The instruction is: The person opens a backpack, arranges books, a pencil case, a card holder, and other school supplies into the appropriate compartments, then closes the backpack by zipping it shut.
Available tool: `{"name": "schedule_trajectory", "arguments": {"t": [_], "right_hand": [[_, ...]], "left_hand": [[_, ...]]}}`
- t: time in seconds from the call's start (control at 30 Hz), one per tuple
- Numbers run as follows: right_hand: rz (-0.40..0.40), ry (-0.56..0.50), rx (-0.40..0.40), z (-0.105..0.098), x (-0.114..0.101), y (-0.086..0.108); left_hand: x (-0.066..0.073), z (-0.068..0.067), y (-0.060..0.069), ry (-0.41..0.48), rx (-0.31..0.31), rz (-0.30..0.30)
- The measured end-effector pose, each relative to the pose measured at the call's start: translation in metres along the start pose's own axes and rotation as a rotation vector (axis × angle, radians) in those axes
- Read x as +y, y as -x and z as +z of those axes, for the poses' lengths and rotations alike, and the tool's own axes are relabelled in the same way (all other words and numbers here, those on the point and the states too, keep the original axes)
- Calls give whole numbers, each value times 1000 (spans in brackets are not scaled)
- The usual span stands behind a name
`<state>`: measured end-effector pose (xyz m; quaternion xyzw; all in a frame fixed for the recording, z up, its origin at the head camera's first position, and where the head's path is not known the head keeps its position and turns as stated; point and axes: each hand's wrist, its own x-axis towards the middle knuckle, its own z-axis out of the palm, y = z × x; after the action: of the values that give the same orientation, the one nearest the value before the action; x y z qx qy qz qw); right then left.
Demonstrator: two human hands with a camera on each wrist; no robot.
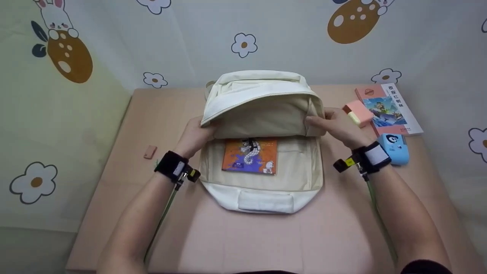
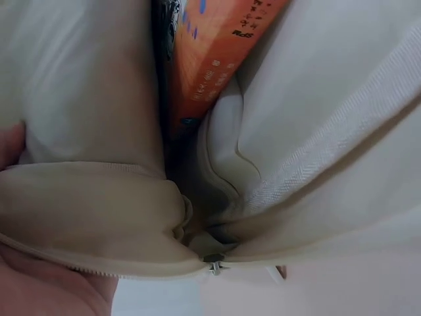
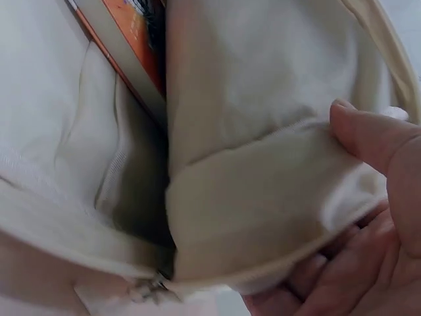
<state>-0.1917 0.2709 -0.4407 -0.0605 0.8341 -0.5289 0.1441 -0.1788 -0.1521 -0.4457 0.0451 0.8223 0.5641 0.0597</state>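
Cream fabric backpack (image 1: 265,201) gapes btwn my hands: L hand (image 1: 194,137) grips its raised cloth flap (image 1: 262,114) by the L edge, R hand (image 1: 338,123) pinches the R edge; flat rectangular orange-&-purple book (image 1: 250,156) lies inside, nearer me, closer to L hand, long axis running L-R
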Motion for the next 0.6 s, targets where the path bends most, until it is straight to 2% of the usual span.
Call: {"name": "schedule_trajectory", "arguments": {"t": [0.17, 0.27, 0.47, 0.53, 0.6], "right_hand": [[-36, 55, 33, -26, -3, 14], [-5, 51, 82, -48, -1, 22], [199, 168, 210, -101, 17, 33], [286, 232, 227, -118, 27, 36], [363, 295, 211, -133, 38, 37]], "left_hand": [[2, 0, 1, 18, 15, -26], [4, 0, 1, 19, 11, -36], [4, -2, 3, 27, 0, -37], [4, -2, 3, 27, 0, -38], [3, -2, 2, 23, 0, -41]]}}
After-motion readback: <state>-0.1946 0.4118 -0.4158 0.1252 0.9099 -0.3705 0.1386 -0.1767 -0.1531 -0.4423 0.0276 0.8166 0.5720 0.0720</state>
